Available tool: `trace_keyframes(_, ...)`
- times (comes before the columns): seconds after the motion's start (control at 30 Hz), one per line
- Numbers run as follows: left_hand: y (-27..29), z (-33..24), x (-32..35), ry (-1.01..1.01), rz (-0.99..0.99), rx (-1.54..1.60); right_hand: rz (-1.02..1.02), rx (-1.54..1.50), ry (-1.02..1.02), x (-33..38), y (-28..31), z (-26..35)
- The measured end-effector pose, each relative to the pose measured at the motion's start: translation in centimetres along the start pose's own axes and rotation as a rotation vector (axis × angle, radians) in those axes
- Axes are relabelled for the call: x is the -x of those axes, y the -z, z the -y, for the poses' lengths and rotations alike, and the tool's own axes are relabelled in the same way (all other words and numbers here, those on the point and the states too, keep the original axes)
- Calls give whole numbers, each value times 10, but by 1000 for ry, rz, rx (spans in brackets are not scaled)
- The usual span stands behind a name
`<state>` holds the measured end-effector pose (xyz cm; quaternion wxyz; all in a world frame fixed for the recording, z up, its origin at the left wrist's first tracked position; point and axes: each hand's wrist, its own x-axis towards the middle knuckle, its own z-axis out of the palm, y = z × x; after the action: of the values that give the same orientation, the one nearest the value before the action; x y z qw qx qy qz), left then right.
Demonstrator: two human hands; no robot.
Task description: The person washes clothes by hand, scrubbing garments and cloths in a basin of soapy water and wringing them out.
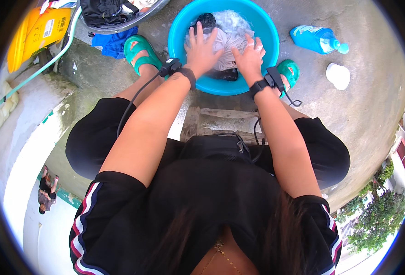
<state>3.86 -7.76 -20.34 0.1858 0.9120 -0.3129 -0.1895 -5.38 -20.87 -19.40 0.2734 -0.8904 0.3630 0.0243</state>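
A round turquoise basin stands on the ground between my feet, with soapy water and white suds in it. Wet, pale greyish-pink cloth lies bunched in the middle. Black cloth shows at its far left, and more dark cloth lies at the near side. My left hand rests on the left part of the pale cloth, fingers spread. On the right part lies my right hand, its fingers apart and flecked with suds. The undersides of both hands are hidden.
Right of the basin are a blue bottle lying on its side and a white cup-like thing. At upper left are a metal tub of clothes, blue cloth, a yellow container and a pale hose. Another person is far left.
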Motion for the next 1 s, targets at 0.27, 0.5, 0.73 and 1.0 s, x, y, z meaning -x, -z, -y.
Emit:
trace_keyframes(0.27, -41, 16, -42, 66, 186, -192, 109, 218, -136, -38, -72, -10)
trace_keyframes(0.5, -38, 29, -90, 86, 357, -154, 514, 264, 163, -75, -90, -42)
trace_keyframes(0.73, 8, 9, -86, 411, -58, 390, -112, 71, 108, -53, 2, 18)
trace_keyframes(1.0, 34, -15, -23, 262, 52, 12, 55, -66, 12, 11, 11, 12)
